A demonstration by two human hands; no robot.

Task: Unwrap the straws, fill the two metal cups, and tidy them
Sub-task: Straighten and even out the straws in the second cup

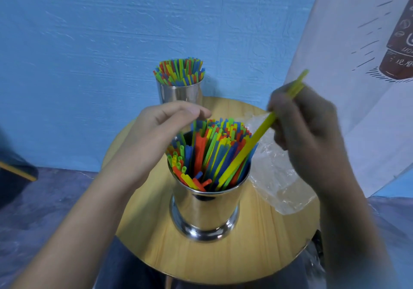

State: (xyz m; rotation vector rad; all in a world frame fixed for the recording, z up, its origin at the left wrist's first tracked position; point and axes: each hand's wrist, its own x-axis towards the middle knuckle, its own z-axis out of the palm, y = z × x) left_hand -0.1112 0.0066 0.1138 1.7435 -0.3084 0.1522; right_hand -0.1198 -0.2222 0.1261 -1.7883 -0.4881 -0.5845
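— Pinching a yellow straw (257, 138), the right hand (306, 119) slants it into the near cup (205, 208), frame centre.
— Left hand (161, 128)?
— Loose-fingered over its straws (210, 148), gripping nothing. Far cup (181, 93) stands full, upper centre.

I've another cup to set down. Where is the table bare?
The table is bare between the near cup and the front edge, and front-right below the wrapper. Crowded: the right, under the wrapper, and the gap toward the far cup, beneath the left hand.
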